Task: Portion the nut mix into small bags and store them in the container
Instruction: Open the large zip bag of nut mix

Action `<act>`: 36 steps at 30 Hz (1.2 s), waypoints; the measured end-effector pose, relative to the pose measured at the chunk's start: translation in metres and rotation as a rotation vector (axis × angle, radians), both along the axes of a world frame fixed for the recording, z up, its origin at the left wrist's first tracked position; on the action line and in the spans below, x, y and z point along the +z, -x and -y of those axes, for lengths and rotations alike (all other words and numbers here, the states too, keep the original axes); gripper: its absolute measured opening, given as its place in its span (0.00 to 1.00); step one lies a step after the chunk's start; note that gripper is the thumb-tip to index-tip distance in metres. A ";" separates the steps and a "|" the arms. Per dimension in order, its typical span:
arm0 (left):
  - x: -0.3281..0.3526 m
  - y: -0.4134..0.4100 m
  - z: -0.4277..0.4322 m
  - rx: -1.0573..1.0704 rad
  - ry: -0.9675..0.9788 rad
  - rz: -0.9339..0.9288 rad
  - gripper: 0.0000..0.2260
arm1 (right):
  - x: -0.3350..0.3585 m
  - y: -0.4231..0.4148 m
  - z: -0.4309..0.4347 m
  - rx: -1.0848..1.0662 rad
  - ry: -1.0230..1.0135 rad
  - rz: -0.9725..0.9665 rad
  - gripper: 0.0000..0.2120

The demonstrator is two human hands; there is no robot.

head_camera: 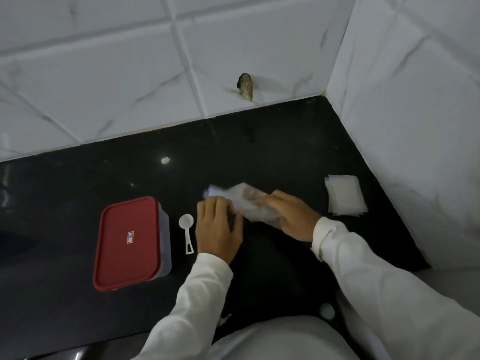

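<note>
Out front, near the tiled corner (327, 81), right hand (291, 216) grips the blurred nut mix bag (242, 201); left hand (219, 227) presses it flat-fingered. Black counter (259, 152) runs back to the wall; lidded container (130, 242) and scoop (187, 235) left, small bags (345, 196) right.

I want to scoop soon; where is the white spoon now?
In the head view, the white spoon lies on the black counter, between the red-lidded container and the left hand.
</note>
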State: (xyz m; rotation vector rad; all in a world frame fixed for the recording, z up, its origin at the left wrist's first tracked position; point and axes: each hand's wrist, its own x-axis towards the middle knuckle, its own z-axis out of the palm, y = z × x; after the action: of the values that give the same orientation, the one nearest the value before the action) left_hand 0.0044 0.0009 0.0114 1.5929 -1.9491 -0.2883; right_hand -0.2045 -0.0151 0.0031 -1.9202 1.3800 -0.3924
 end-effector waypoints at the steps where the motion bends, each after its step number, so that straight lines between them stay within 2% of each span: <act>1: 0.003 -0.006 0.004 -0.076 0.097 0.103 0.11 | 0.001 0.002 -0.001 0.075 0.029 -0.070 0.32; 3: 0.007 -0.015 0.012 -0.289 0.133 0.275 0.16 | 0.002 0.005 -0.003 0.173 0.146 -0.202 0.33; 4: 0.008 -0.018 0.016 -0.389 0.070 0.359 0.19 | 0.004 0.007 -0.005 0.191 0.196 -0.231 0.32; 7: 0.015 -0.016 0.019 -0.512 -0.325 0.573 0.27 | 0.008 0.008 -0.009 0.149 0.161 -0.245 0.29; 8: 0.014 -0.015 0.020 -0.512 -0.373 0.599 0.26 | 0.009 0.009 -0.011 0.123 0.133 -0.252 0.28; 10: 0.012 -0.011 0.021 -0.509 -0.330 0.557 0.21 | 0.015 0.009 -0.014 0.079 0.092 -0.268 0.30; 13: 0.010 -0.008 0.019 -0.477 -0.111 0.369 0.15 | 0.028 0.008 -0.015 0.070 -0.065 -0.328 0.38; 15: 0.007 -0.010 0.018 -0.454 0.018 0.291 0.15 | 0.035 0.007 -0.013 0.031 -0.184 -0.280 0.31; 17: 0.009 -0.011 0.016 -0.461 0.036 0.269 0.15 | 0.039 0.006 -0.012 -0.044 -0.118 -0.213 0.17; 19: 0.018 -0.010 0.014 -0.470 -0.101 0.280 0.15 | 0.044 0.002 -0.015 -0.080 0.029 -0.280 0.12; 22: 0.033 -0.004 0.017 -0.444 -0.443 0.305 0.22 | 0.046 -0.006 -0.023 -0.081 0.349 -0.395 0.13; 24: 0.039 -0.001 0.021 -0.474 -0.524 0.225 0.17 | 0.042 -0.007 -0.028 -0.100 0.486 -0.393 0.17; 26: 0.042 -0.002 0.023 -0.492 -0.475 0.141 0.10 | 0.037 -0.004 -0.031 -0.100 0.472 -0.330 0.18; 29: 0.039 -0.008 0.022 -0.463 -0.325 0.059 0.07 | 0.040 0.000 -0.039 -0.093 0.289 -0.222 0.20; 31: 0.038 -0.010 0.020 -0.443 -0.303 0.003 0.07 | 0.043 0.001 -0.042 -0.087 0.206 -0.070 0.14; 33: 0.040 -0.011 0.017 -0.428 -0.382 -0.018 0.08 | 0.043 0.001 -0.044 -0.094 0.302 -0.033 0.06; 36: 0.050 -0.007 0.011 -0.470 -0.650 0.030 0.13 | 0.045 -0.002 -0.043 -0.130 0.481 -0.194 0.12</act>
State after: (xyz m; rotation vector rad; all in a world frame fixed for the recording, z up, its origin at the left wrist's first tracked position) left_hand 0.0119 -0.0099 0.0615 1.4629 -2.3839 -1.1937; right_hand -0.2021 0.0281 0.0486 -2.3073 1.6550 -0.6646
